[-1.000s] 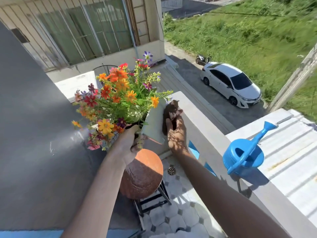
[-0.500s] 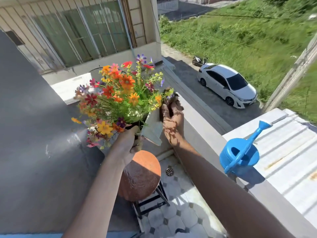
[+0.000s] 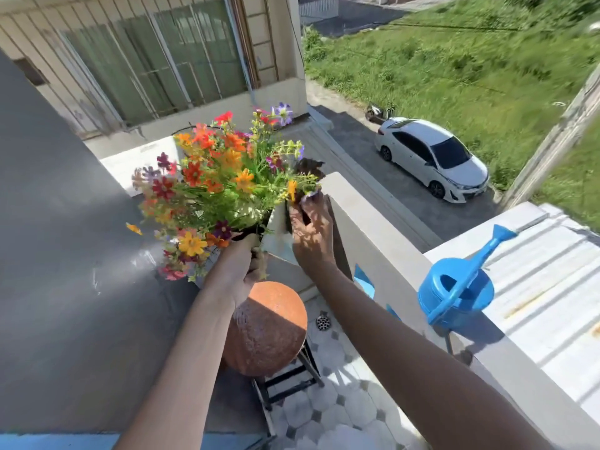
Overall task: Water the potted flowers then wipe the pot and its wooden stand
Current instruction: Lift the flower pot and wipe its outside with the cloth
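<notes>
My left hand (image 3: 238, 266) grips the near rim of the white pot (image 3: 276, 233), holding it tilted in the air above the stand. Colourful flowers (image 3: 214, 186) spill out to the upper left and hide most of the pot. My right hand (image 3: 311, 232) presses a dark brown cloth (image 3: 310, 168) against the pot's right side near the rim. The round wooden stand (image 3: 269, 332) on black legs sits below, bare on top. The blue watering can (image 3: 457, 290) rests on the balcony ledge to the right.
A white parapet ledge (image 3: 383, 241) runs along the right of the narrow balcony. A grey wall (image 3: 65, 254) closes the left side. The tiled floor (image 3: 337, 414) has a drain (image 3: 323, 322). A street with a white car (image 3: 431, 157) lies far below.
My right hand slid the cloth up the pot's side toward the rim. The pot and flowers rose a little with my left hand.
</notes>
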A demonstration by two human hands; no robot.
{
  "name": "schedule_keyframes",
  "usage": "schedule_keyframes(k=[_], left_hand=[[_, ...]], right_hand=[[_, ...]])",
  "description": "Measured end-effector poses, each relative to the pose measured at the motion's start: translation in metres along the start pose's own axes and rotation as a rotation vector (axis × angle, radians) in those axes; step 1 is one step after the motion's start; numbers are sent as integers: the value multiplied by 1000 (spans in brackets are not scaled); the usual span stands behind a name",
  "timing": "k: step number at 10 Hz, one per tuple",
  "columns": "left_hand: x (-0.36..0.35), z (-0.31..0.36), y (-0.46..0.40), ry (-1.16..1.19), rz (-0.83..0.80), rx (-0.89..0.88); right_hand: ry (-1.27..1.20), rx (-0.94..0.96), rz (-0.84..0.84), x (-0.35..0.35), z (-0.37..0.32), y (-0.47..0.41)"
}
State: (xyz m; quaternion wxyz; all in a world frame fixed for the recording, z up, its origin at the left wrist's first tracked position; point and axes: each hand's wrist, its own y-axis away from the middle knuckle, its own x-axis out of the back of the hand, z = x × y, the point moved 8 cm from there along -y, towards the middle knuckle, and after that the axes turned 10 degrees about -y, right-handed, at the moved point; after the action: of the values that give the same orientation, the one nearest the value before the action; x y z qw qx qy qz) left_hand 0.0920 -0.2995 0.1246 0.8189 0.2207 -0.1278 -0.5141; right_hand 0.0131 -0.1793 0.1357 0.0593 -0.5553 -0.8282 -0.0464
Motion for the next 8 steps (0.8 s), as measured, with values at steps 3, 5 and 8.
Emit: schedule_keyframes(k=[3,5,8], left_hand=[[14,7,-5,35,36,6],[-3,9,9,-15,-7,-21],[-12,6,9,40,-37,13]], right_hand=[[47,293,126,-16,19,45],[10,-24,-38,3,13,2],[49,322,396,33,-58,-12]])
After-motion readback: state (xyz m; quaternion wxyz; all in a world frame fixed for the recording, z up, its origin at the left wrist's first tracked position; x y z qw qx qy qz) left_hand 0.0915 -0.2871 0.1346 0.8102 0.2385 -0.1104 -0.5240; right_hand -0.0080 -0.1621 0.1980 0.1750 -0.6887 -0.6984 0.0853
